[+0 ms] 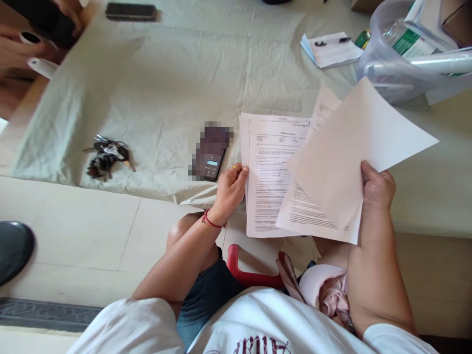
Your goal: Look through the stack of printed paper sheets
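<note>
Two hands are working over one table [165, 88], which a pale green cloth is covering. The left hand [233, 186] is keeping its grip closed on the left edge of the printed sheets [271, 191], thumb uppermost. The right hand [379, 188] is closing its grip on the right edge of the lifted sheets [335, 152], which are fanning out over the others. At least three sheets are showing in all, one of them turning a blank face upward; overlap is hiding the exact count. The sheets are spanning the space between the two hands, at the table's near edge.

One ring [233, 168] and one red bracelet [212, 220] are circling the left hand's finger and wrist. One phone [213, 164] is lying just beside that hand, and one bunch of keys [108, 157] is resting farther left. One dark oblong case [131, 12] is lying near the far edge of the view. At upper right, one notepad [334, 55] is lying just beside one clear tub [372, 61], which is holding one green-labelled bottle [407, 42] among other things. One dark shoe [14, 253] is showing on the tiled floor [73, 221] at left.
</note>
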